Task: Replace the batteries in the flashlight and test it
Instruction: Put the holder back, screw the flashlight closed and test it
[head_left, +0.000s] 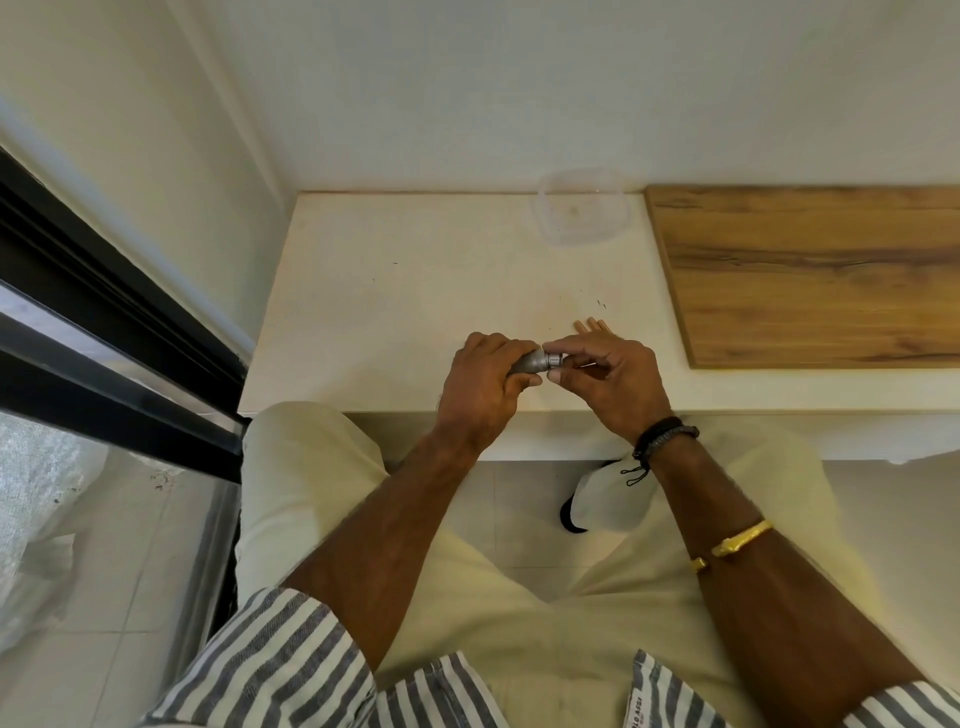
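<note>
A small grey metal flashlight is held over the near part of the white counter. My left hand wraps its body, hiding most of it. My right hand pinches the end piece of the flashlight between thumb and fingers. Just behind my right hand, a few thin tan cylinders, possibly batteries, lie on the counter, half hidden by the fingers.
A clear plastic container stands at the back of the counter against the wall. A wooden board covers the counter's right side. A dark window frame runs along the left. Tiled floor lies below.
</note>
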